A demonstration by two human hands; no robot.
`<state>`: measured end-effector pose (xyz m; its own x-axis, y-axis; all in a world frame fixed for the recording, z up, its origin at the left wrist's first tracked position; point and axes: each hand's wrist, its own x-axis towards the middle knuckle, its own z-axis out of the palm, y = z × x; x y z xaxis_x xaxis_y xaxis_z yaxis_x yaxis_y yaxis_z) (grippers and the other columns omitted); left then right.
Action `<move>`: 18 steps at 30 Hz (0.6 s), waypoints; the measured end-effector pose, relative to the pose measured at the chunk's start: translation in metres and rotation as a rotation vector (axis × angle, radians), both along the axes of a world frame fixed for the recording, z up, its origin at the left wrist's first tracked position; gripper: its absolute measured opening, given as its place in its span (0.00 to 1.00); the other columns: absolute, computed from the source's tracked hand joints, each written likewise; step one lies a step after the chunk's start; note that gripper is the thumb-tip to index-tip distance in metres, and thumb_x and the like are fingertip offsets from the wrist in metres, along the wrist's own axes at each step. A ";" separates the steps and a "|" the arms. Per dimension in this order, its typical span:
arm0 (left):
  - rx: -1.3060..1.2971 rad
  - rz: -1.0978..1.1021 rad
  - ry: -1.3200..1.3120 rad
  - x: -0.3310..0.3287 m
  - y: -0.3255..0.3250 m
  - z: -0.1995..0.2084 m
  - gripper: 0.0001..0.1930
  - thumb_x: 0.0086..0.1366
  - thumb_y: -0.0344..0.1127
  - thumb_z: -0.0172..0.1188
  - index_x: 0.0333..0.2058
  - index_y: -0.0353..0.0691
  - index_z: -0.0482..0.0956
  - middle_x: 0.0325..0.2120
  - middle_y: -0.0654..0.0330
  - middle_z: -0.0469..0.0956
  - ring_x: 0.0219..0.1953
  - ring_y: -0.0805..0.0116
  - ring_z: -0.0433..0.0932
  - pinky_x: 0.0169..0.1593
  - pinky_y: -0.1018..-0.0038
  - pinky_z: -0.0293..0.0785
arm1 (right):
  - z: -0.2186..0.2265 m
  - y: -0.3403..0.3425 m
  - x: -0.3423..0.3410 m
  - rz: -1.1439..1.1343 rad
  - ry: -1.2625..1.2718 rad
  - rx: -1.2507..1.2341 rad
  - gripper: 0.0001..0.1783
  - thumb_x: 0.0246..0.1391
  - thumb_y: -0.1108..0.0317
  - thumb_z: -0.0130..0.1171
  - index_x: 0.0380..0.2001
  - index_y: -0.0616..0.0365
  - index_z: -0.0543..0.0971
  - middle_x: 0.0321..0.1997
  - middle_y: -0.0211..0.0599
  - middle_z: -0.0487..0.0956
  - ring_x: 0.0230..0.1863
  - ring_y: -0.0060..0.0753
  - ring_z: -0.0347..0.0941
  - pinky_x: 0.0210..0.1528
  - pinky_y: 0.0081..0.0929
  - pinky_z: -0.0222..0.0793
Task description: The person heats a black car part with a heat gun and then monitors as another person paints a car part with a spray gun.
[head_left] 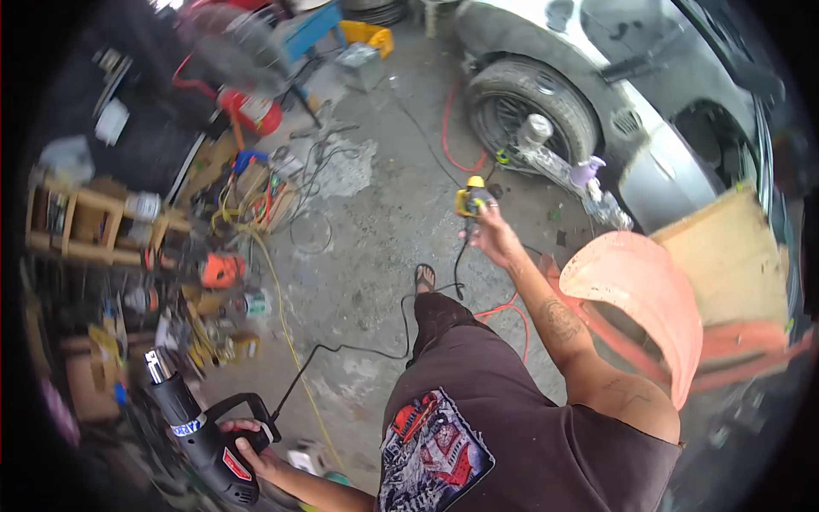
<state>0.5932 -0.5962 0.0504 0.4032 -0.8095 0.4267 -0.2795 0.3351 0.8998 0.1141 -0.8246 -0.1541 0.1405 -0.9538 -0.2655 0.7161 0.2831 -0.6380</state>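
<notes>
My left hand (260,457) is wrapped around the handle of a black heat gun (203,448) at the lower left, its metal nozzle tilted up and away. A black cord (341,347) runs from its handle across the floor toward my right arm. Ahead of me, my right hand (496,237) is stretched out, closed on a small yellow-and-black fitting (472,200), perhaps a power socket; its exact kind is unclear. Black cable hangs just below that hand. My fingers partly hide the fitting.
A car wheel (533,111) and grey car body stand ahead right. Beside my right arm is a pink curved panel (653,290). Tools and wooden shelving (90,226) crowd the left. A yellow cord (275,282) and red hose (448,128) cross the floor. My sandaled foot (425,277) is near the cord.
</notes>
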 end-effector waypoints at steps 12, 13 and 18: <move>0.111 -0.629 0.047 -0.052 -0.321 0.009 0.16 0.66 0.39 0.54 0.45 0.34 0.66 0.26 0.56 0.70 0.27 0.68 0.70 0.34 0.74 0.69 | -0.082 0.052 -0.026 -0.502 -0.062 0.438 0.37 0.61 0.56 0.53 0.67 0.37 0.47 0.57 0.36 0.65 0.40 0.39 0.75 0.32 0.27 0.70; 0.118 -0.677 0.040 -0.059 -0.344 0.009 0.15 0.66 0.39 0.54 0.45 0.34 0.66 0.25 0.56 0.70 0.27 0.68 0.70 0.34 0.73 0.69 | -0.082 0.055 -0.032 -0.541 -0.075 0.437 0.37 0.61 0.56 0.53 0.67 0.37 0.47 0.57 0.36 0.65 0.40 0.39 0.75 0.32 0.27 0.70; 0.197 -0.886 0.061 -0.099 -0.436 -0.004 0.15 0.66 0.38 0.53 0.45 0.34 0.67 0.26 0.55 0.71 0.27 0.68 0.70 0.34 0.74 0.70 | -0.005 0.044 -0.043 -0.622 0.089 0.179 0.33 0.61 0.55 0.52 0.65 0.39 0.50 0.54 0.38 0.66 0.39 0.38 0.76 0.31 0.26 0.69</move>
